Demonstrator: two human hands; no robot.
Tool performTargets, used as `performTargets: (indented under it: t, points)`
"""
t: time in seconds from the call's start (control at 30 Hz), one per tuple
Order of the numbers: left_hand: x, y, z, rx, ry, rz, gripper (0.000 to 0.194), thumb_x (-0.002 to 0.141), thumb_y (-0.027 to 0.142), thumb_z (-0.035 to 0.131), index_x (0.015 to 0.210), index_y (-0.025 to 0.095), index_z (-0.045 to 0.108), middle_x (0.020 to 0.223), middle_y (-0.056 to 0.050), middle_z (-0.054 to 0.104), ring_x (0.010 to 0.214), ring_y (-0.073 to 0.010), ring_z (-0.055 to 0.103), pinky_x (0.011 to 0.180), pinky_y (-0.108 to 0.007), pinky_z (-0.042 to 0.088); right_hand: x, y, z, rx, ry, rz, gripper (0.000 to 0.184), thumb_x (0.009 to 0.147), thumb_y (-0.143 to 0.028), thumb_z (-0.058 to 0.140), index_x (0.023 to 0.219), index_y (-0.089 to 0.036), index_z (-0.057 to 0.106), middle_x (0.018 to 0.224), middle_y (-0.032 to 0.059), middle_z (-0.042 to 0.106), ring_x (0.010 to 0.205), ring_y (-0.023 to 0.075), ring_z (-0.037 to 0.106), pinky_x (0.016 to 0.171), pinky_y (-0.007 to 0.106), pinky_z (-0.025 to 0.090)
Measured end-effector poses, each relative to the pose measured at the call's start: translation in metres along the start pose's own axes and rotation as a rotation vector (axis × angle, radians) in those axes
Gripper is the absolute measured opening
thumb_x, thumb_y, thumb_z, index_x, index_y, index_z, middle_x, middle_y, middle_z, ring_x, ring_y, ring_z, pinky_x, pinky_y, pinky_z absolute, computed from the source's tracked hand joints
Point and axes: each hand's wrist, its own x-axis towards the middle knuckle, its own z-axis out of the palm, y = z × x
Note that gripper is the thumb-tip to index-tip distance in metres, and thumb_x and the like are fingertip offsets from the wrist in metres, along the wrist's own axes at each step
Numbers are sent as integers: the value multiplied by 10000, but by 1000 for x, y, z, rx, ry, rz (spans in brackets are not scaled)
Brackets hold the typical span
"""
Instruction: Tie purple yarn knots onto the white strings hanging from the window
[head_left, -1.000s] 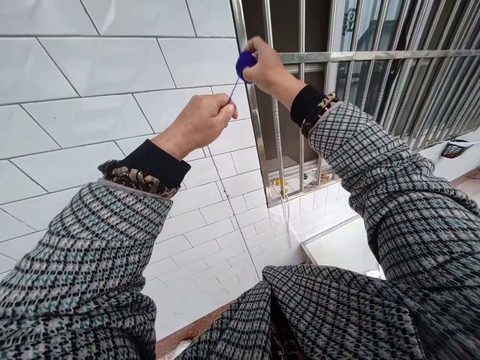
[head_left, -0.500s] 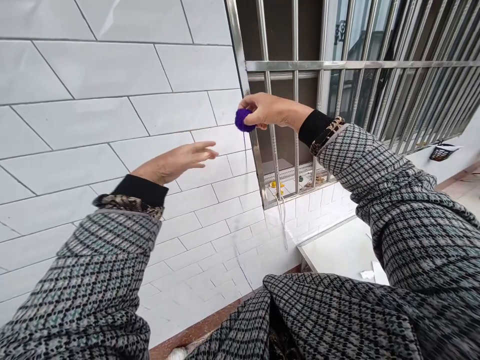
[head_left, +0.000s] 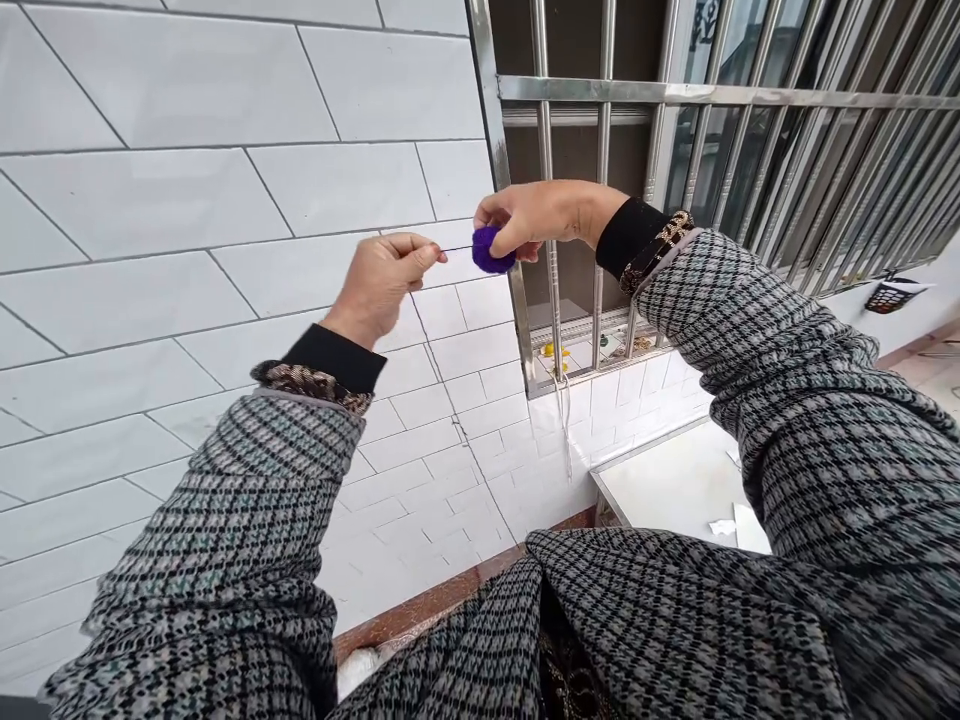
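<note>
A small purple ball of yarn (head_left: 491, 252) is pinched between the thumb and fingers of my right hand (head_left: 536, 220), in front of the window frame's left edge. From the ball a short stretch of purple yarn (head_left: 457, 248) runs taut to the left. Its other end is in the closed fingertips of my left hand (head_left: 386, 280), at about the same height as the ball. Below my left hand a thin dark strand hangs down in front of the wall tiles.
White wall tiles (head_left: 172, 80) fill the left side. Metal window bars (head_left: 604, 160) stand behind my right hand, with small yellow things (head_left: 555, 352) on the sill. A white tabletop (head_left: 660, 480) with paper scraps lies below; a black basket (head_left: 892, 294) hangs at the right.
My left hand has moved up and right, and its fingers have closed on the yarn. The strand that hung from the ball is now stretched sideways between my hands.
</note>
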Motion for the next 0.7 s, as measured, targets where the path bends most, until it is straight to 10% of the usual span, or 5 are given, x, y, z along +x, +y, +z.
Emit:
performTargets:
  t: [0.23,0.37,0.47,0.6,0.7]
  points:
    - [13,-4,-1,-192,-48,-68,207,849,136,723,659,161,647,567,41,397,510,-75,293,507,-235,249,9,-1,11,617,-294,-221,192,985,-167,632,1097,-174,477,827,-17,643,566,69,592,530,147,500]
    - [5,5,19,-260,-215,-101,216,936,189,701,727,158,660,576,43,392,488,-67,317,487,-228,251,21,-26,16,726,107,-310,131,1061,-148,514,1142,-180,417,920,-32,625,668,45,613,614,125,543]
    - [2,21,19,-223,-321,-55,227,947,227,725,742,151,663,590,28,437,484,-64,367,491,-229,284,23,-30,14,377,374,-221,181,1036,-121,538,1091,-191,379,880,-47,572,607,42,544,476,108,422]
    - [6,34,1,-160,-343,-28,240,906,107,676,670,119,637,595,6,456,486,-63,409,506,-216,301,13,-8,11,-70,-73,-117,292,875,14,636,1080,-148,505,868,-17,597,557,54,545,441,144,417]
    - [11,30,-12,-184,-333,-80,243,861,38,589,632,118,603,619,-12,482,493,-70,416,523,-228,333,7,7,12,273,-363,-229,287,862,9,546,1103,-138,502,839,-4,642,549,73,591,496,153,474]
